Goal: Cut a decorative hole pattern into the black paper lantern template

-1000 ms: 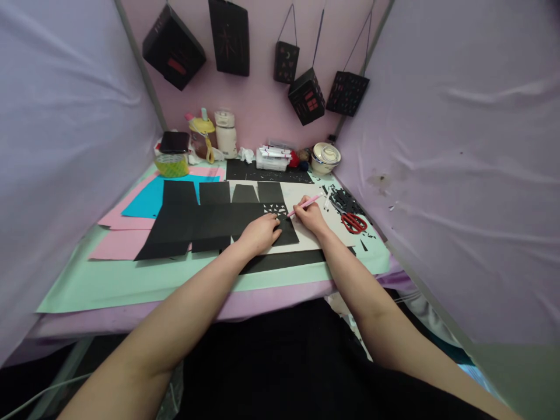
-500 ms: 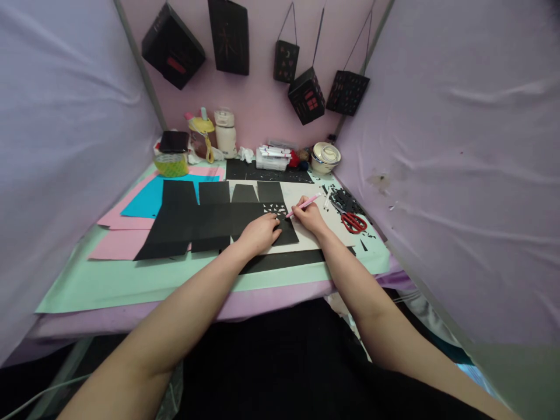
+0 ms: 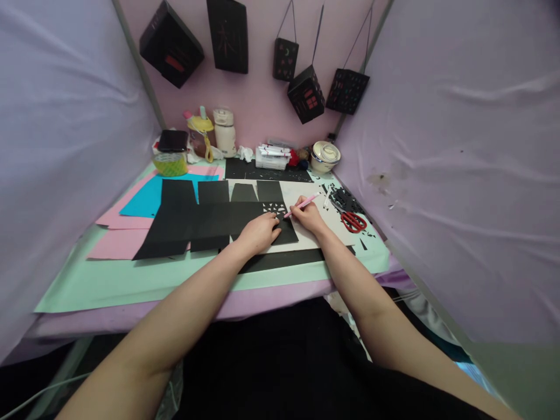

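A large sheet of black card point(image 3: 214, 224) with notched flaps lies across the table, its right panel pierced by small triangular cut-outs point(image 3: 273, 208). My left hand point(image 3: 259, 230) rests on that panel, fingers stretched flat just below the holes. Closed in a pen grip, my right hand point(image 3: 308, 216) holds a slim pink craft knife point(image 3: 306, 202), its tip on or close to the card beside my left fingertips. Under the right end of the card is a pale board point(image 3: 336, 230). Red-handled scissors point(image 3: 353, 222) lie to the right of my right hand.
Black paper scraps point(image 3: 346, 199) are heaped at the right. Pink point(image 3: 118, 243) and blue sheets point(image 3: 142, 198) lie left. Along the back stand a white bottle point(image 3: 225, 137), a clear box point(image 3: 271, 158) and a lidded bowl point(image 3: 324, 157). Black paper lanterns point(image 3: 306, 96) hang on the wall.
The knife's tip has shifted very slightly left and up. My left hand stays in place on the card, and the view has moved a touch.
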`<state>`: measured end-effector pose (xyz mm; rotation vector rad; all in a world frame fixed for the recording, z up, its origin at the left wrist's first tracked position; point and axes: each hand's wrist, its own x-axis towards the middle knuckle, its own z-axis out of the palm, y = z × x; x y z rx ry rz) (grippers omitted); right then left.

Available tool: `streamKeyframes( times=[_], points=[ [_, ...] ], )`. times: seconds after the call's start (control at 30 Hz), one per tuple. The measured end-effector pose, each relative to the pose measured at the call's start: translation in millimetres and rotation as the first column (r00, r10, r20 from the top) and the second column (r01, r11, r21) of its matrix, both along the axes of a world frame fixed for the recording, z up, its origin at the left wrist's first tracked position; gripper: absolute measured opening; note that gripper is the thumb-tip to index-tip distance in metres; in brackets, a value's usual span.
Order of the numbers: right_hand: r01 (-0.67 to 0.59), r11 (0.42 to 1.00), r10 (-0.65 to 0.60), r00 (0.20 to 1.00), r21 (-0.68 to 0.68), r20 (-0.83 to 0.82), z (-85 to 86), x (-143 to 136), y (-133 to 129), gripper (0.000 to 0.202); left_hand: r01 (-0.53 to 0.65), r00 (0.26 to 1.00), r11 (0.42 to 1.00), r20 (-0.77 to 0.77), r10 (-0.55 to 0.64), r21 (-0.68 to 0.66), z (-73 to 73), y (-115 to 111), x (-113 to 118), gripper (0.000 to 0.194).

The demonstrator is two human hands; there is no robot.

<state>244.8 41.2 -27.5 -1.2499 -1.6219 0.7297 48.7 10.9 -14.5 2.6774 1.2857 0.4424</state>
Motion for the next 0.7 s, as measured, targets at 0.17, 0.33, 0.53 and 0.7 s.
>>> streamKeyframes(
  times=[0.17, 0.33, 0.53, 0.7],
  points=[
    [-0.01, 1.0, 0.01, 1.0, 0.013, 0.017, 2.9, -1.4, -2.1, 0.02, -0.006, 1.0, 1.0, -0.006, 0.006, -0.008, 1.4, -0.9, 0.1, 0.031],
    [0.025, 1.0, -0.025, 1.0, 0.005, 0.006, 2.6, -2.1, -1.5, 0.018, -0.015, 1.0, 1.0, -0.017, 0.014, -0.005, 0.3, 0.1, 0.6, 0.03],
    [0.062, 0.998, -0.062, 0.996, -0.007, -0.059, -1.3, -1.9, 1.3, 0.017, -0.014, 1.0, 1.0, -0.011, 0.014, -0.004, -0.9, 0.3, 0.6, 0.029],
    [0.095, 0.995, -0.095, 0.995, 0.013, -0.03, 0.4, -1.3, 0.9, 0.015, -0.028, 1.0, 1.0, 0.006, 0.029, -0.004, -2.6, 0.7, 0.3, 0.028]
  ],
)
